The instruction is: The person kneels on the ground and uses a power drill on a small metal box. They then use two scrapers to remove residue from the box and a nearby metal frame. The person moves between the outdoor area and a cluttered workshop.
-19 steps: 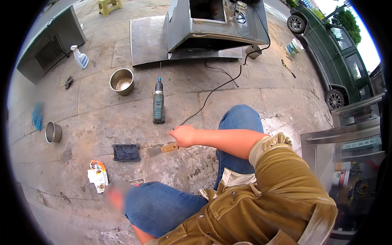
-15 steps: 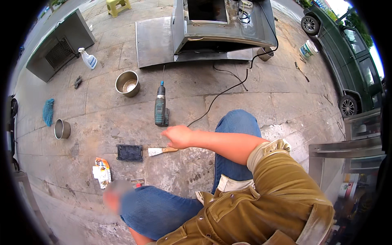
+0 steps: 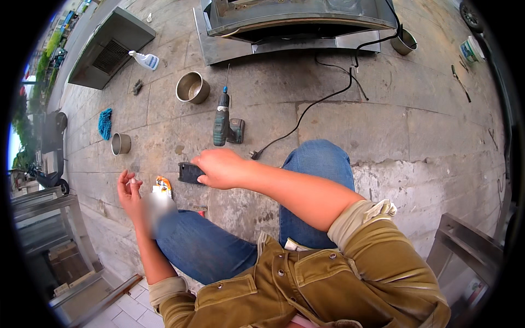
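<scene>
My right hand reaches across to a black rectangular tray-like piece on the paving. Its thumb and fingers close over the right end of that piece, hiding this end. My left hand is raised beside my left knee, fingers loosely bent and apart, with nothing visible in them. An orange-and-white packet lies close to the left hand, partly behind a blurred patch. Beyond the right hand, a cordless drill with a long bit lies on its side. A power plug rests to its right.
Farther off sit a metal pot, a smaller metal cup, a blue cloth and a spray bottle. A large metal appliance trails a black cable. A grey panel stands far left, a white bucket far right.
My right hand has moved from pointing near the scraper onto the black piece; the scraper is now out of sight. My left hand has risen into view beside the knee. The view has shifted.
</scene>
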A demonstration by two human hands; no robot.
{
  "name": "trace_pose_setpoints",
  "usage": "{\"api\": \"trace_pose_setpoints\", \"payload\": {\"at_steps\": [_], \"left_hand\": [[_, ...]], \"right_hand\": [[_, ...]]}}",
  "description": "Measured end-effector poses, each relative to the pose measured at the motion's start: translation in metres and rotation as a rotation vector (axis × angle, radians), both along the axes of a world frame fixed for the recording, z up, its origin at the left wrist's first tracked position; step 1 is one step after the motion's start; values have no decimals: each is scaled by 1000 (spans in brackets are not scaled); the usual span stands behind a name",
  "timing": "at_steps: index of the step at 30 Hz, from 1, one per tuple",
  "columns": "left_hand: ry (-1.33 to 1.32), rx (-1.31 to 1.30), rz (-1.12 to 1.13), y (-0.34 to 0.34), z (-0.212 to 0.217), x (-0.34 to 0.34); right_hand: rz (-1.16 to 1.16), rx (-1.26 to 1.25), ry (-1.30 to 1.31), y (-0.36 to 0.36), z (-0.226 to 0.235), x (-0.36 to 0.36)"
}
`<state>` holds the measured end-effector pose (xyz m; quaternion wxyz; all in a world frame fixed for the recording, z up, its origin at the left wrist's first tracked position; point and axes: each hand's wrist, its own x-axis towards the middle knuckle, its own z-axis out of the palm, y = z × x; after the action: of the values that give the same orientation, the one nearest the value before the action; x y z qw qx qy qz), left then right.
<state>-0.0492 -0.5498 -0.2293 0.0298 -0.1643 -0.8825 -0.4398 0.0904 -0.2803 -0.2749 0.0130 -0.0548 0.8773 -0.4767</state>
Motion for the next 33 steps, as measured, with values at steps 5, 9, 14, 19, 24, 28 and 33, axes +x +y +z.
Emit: {"api": "trace_pose_setpoints", "payload": {"at_steps": [5, 9, 14, 19, 24, 28, 33], "left_hand": [[-74, -11, -288, 109, 38, 47], [-155, -19, -410, 129, 30, 77], [-99, -521, -764, 77, 10, 79], [-212, -643, -877, 14, 17, 75], [-347, -599, -874, -19, 33, 78], [-445, -517, -866, -27, 44, 89], [-585, -506, -814, -16, 60, 99]], "right_hand": [[-85, -29, 14, 7, -2, 0], [-176, -47, 51, 18, -6, 0], [-96, 0, -108, 19, 9, 12], [-102, -37, -303, -5, 50, 23], [-200, -164, -486, -38, 58, 33], [-178, -259, -539, -68, 68, 38], [-322, -334, -533, -90, 88, 39]]}}
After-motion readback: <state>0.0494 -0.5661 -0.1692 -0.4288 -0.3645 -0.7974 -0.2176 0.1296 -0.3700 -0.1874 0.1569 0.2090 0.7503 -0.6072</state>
